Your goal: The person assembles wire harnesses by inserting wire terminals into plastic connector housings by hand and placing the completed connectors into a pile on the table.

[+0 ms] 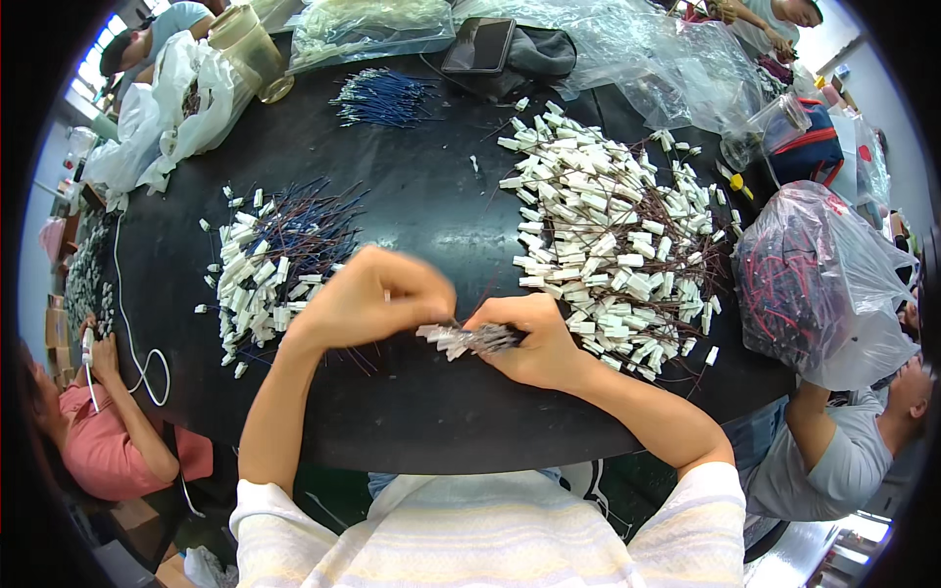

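Observation:
My right hand (537,343) is wrapped round a small bundle of wires with white and metallic ends (461,339), above the near middle of the black table. My left hand (380,299) is closed in a pinch right beside that bundle, slightly blurred; what its fingertips grip is too small to make out. To the right of my hands spreads a large heap of white plastic connectors on dark red wires (613,235). A smaller pile of white connectors with blue and dark red wires (270,260) lies by my left hand.
Blue wires with pale ends (380,98) lie farther back. A phone (479,45) and clear plastic bags (372,29) line the far edge. A plastic bag of red and dark wires (809,284) stands at right, a white bag (176,108) at far left. Other people sit around.

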A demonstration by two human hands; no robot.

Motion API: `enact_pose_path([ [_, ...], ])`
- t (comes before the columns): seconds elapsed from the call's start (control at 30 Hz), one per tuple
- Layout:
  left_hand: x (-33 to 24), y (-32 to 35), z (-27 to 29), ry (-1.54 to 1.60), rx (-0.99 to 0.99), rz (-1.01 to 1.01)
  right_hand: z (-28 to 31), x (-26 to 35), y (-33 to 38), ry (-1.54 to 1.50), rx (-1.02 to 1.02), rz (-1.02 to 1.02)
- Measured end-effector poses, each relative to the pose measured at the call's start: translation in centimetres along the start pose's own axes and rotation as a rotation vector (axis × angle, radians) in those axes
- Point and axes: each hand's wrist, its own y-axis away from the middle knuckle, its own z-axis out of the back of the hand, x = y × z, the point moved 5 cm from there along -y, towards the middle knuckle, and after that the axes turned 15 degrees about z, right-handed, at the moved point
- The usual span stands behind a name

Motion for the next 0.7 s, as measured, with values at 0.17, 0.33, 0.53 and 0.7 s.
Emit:
enact_pose_path([
  [0.17, -2.5, -5.1, -2.1, -0.219, -0.21, -0.331, -0.1, 0.3, -0.2, -0.071, 0.027, 0.024],
  [0.33, -2.6, -6.9, -3.8, -0.406, -0.289, -0.435, 0.0, 0.1, -0.1, -0.166, 0.025, -0.053],
  [0.53, -0.8, -3.2, -0.6, -0.235, -0.393, -0.129, 0.9, -1.3, 0.3, -0.431, -0.201, -0.487],
  [0.7, 1.0, 1.3, -0.4, 0.014, -0.418, -0.015, 0.7, -1.5, 0.3, -0.373, -0.191, -0.475],
])
